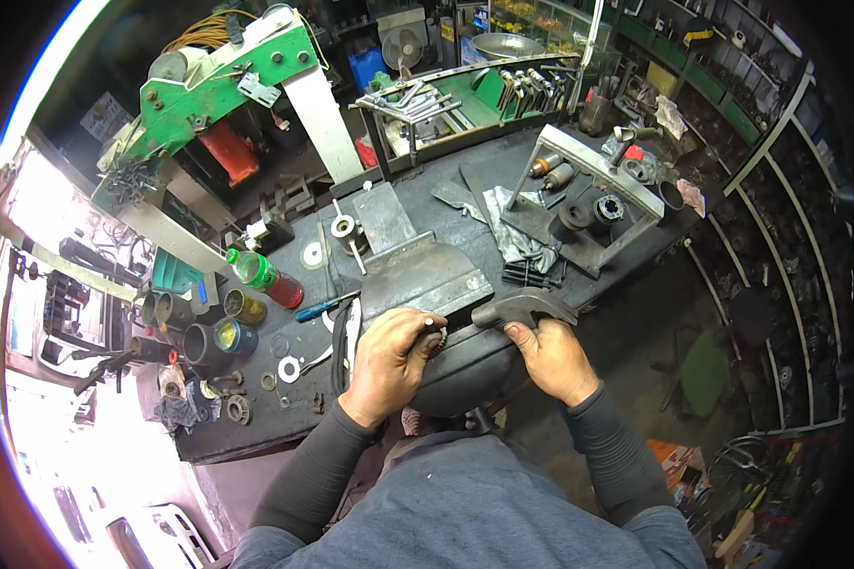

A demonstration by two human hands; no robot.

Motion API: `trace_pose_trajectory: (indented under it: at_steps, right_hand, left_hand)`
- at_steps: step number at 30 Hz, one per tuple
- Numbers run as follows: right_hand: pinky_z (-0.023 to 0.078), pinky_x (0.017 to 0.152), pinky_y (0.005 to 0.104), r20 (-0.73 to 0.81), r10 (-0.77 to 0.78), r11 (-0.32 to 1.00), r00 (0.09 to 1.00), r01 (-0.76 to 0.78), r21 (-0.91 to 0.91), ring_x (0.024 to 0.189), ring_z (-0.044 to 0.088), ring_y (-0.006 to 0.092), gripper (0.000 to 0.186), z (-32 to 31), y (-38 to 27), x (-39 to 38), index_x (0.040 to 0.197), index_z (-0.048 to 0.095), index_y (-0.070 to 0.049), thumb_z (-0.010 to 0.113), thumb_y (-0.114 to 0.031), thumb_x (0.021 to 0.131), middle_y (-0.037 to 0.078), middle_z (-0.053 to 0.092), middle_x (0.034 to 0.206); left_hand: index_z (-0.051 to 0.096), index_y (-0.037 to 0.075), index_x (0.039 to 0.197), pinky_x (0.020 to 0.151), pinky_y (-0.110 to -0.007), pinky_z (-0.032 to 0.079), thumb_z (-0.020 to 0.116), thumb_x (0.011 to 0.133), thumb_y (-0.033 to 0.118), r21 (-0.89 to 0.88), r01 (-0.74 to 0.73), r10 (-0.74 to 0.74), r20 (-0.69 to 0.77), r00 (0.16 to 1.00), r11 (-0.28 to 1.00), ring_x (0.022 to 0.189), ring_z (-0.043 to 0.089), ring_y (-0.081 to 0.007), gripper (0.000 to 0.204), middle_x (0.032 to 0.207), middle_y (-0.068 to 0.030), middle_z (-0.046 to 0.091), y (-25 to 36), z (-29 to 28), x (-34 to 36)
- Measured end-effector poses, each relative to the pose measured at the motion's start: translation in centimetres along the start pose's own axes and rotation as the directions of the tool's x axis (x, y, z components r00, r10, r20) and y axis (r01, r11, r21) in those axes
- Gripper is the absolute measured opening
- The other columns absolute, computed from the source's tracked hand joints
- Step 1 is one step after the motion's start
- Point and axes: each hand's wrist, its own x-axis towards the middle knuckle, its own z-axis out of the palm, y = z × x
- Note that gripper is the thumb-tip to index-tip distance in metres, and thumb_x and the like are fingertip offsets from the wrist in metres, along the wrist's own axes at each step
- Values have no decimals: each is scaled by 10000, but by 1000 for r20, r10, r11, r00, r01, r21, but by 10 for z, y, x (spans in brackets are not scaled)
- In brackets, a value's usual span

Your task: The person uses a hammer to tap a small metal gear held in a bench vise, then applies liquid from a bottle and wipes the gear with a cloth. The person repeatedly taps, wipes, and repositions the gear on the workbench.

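Observation:
My left hand (389,365) is closed around a small metal part (430,323) with a thin pin and a ridged dark piece, partly hidden by the fingers, at the top of a large dark bench vise (417,275). My right hand (550,365) grips a dark, heavy hammer-like tool (512,307), held level just right of the small part, above the vise's front. The tool's handle is mostly hidden by my hand. Left of the vise lie a blue-handled screwdriver (315,310) and a black strap (342,351).
A dark workbench (256,417) holds a green-capped bottle (266,275), cans (228,332), washers (287,370), a rag (522,232) and a metal frame (636,213). Behind stand a green press (171,104) and a socket rack (484,95). Shelving (769,266) curves along the right.

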Motion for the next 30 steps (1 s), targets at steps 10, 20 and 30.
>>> trace_pose_trajectory:
  at_steps: [10,20,30]
  right_hand:
    - [643,827,478,229,-400,888,888,437,-143,983,779,421,276,-66,-153,44,1322,756,-99,719,-266,1105,166,804,1132]
    - [627,713,447,274,-508,723,816,578,-378,801,776,355,261,-83,-199,51,1264,749,-66,750,-258,1087,146,796,989]
    - [624,743,483,415,-225,833,881,395,-387,859,761,409,267,-48,-165,39,1221,774,-44,744,-269,1080,179,780,1008]
  left_hand:
    - [762,27,1163,933,-480,607,808,882,-17,-20,-109,108,-25,994,994,1040,752,-420,288,1108,-174,789,-9,2,-3]
    - [744,19,1166,911,-483,614,834,875,-5,-127,-219,205,-114,972,967,1025,752,-415,306,1086,-181,780,-29,16,-4]
    - [752,25,1129,917,-467,609,847,856,16,-162,-190,181,-67,981,968,1034,747,-397,289,1047,-161,770,-27,11,-13]
